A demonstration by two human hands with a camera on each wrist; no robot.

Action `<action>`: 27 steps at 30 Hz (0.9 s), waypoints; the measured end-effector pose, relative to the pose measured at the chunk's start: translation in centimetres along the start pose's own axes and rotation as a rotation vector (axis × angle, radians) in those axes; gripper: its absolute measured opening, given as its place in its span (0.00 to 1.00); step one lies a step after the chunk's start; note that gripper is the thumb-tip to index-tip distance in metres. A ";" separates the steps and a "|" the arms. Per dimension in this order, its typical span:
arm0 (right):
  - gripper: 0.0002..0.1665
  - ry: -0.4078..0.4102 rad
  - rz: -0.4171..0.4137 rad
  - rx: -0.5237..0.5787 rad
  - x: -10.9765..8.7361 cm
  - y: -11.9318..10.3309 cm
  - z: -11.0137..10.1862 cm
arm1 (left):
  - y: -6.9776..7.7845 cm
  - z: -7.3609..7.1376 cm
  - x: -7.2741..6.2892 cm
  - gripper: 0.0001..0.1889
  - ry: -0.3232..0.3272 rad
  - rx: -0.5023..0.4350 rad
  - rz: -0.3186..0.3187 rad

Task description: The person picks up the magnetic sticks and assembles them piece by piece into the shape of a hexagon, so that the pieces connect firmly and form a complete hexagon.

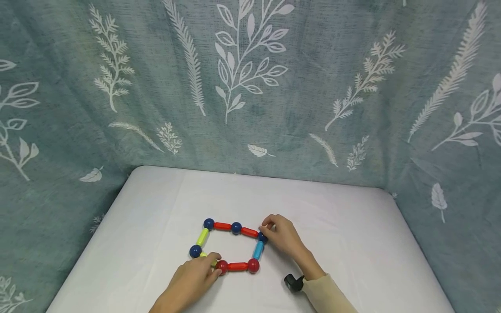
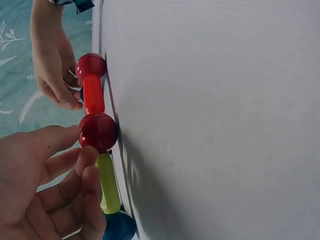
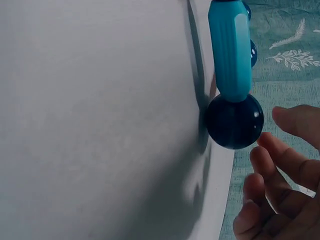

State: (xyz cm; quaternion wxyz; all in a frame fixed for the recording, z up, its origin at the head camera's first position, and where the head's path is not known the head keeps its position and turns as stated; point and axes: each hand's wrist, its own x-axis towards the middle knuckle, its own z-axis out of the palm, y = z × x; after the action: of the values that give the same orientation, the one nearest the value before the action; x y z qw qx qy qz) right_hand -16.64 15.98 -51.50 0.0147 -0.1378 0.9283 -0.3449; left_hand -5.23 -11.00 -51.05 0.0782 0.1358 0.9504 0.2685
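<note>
A closed loop of magnetic rods and balls lies on the white table. My left hand (image 1: pixel 193 278) is at its near left corner, pinching a red ball (image 2: pixel 99 133) between thumb and fingertips. From that ball a yellow-green rod (image 2: pixel 108 182) runs to a blue ball (image 1: pixel 195 251), partly covered by my fingers. A red rod (image 1: pixel 237 266) joins it to another red ball (image 1: pixel 253 265). My right hand (image 1: pixel 285 237) is beside the far right blue ball (image 3: pixel 235 121), thumb apart from it and a fingertip at its edge. A light blue rod (image 3: pixel 230 52) meets this ball.
Along the loop's far side, red rods (image 1: pixel 222 226) connect blue balls (image 1: pixel 236 228). The white table (image 1: pixel 332 226) extends around the loop. A green leaf-patterned curtain (image 1: pixel 156 78) hangs behind and at the sides. A black object (image 1: pixel 293 283) is at the right wrist.
</note>
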 end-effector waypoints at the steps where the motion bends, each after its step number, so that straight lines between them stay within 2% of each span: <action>1: 0.05 -0.013 -0.011 0.003 0.2 -0.1 0.1 | 0.0 0.1 0.0 0.16 -0.006 -0.020 -0.006; 4: 0.08 -0.063 -0.063 0.008 0.8 -0.4 0.4 | -0.2 0.3 -0.1 0.16 -0.003 -0.060 0.001; 10: 0.19 -0.247 -0.190 0.010 2.1 -1.6 0.9 | -0.4 0.6 0.0 0.18 -0.012 -0.067 0.008; 12: 0.22 -0.299 -0.214 -0.027 2.5 -2.2 1.1 | -0.3 0.7 0.0 0.19 -0.025 -0.059 0.009; 15: 0.25 -0.353 -0.236 -0.141 3.0 -3.4 1.6 | -0.2 0.7 0.2 0.21 -0.043 -0.042 0.008; 20: 0.26 -0.389 -0.285 -0.326 3.9 -5.0 2.7 | -0.4 0.7 0.4 0.20 -0.046 -0.021 0.025; 27: 0.20 -0.365 -0.289 -0.439 4.5 -5.6 3.1 | -0.8 0.4 0.6 0.17 -0.024 -0.003 0.099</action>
State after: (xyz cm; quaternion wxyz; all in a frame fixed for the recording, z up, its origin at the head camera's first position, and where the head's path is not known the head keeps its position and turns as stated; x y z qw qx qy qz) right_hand -19.24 8.71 -49.93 0.1017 -0.3276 0.9335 -0.1048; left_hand -5.92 -11.28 -51.82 0.0765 0.1856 0.9412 0.2718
